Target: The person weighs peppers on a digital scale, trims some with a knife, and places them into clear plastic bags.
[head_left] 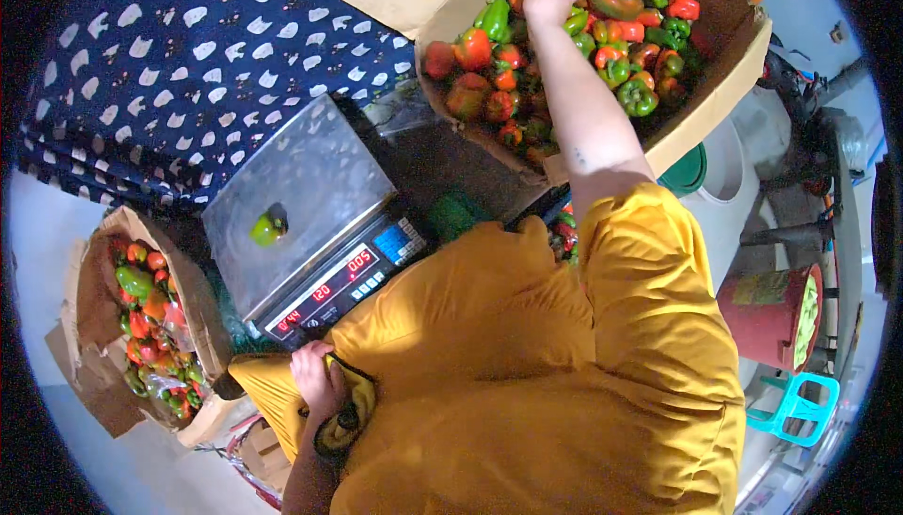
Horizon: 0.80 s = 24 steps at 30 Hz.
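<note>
My right hand (550, 3) reaches into a large cardboard box (712, 106) of red, green and mottled bell peppers (610, 7). A pinkish-red piece shows at its fingers; whether they grip it is unclear. My left hand (315, 374) lies against the yellow shirt (480, 346), just below the front edge of a digital scale (331, 282), its fingers bent and partly hidden. One green bell pepper (265, 230) with a dark patch lies on the scale's metal plate (310, 169). The lit red displays face me.
A smaller cardboard box (92, 289) of bell peppers stands left of the scale. Dark blue patterned cloth (183, 56) spreads behind it. At right are a green lid (684, 169), a white bucket (726, 169), a dark red bucket (762, 317) and a turquoise plastic stool (808, 409).
</note>
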Available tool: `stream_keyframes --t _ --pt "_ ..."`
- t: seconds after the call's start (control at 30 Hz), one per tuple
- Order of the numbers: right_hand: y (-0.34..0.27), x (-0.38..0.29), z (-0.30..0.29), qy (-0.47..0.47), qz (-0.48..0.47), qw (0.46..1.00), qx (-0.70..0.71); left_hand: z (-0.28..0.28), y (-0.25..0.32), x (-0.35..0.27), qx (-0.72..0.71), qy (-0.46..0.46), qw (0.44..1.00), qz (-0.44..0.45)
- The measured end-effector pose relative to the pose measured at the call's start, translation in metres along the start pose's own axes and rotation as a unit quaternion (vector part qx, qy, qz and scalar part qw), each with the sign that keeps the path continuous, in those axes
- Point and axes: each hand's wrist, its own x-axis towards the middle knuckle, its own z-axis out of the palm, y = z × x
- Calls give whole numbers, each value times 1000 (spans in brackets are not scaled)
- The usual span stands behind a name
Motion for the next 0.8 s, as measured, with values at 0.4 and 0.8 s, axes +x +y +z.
stream_keyframes --t 0.4,0.8 --pt "13 67 3 -140 -22 983 -117 -98 20 -36 -169 -265 913 -259" --pt "-55 16 -78 -178 232 766 573 -139 44 -65 -245 -76 909 -328"
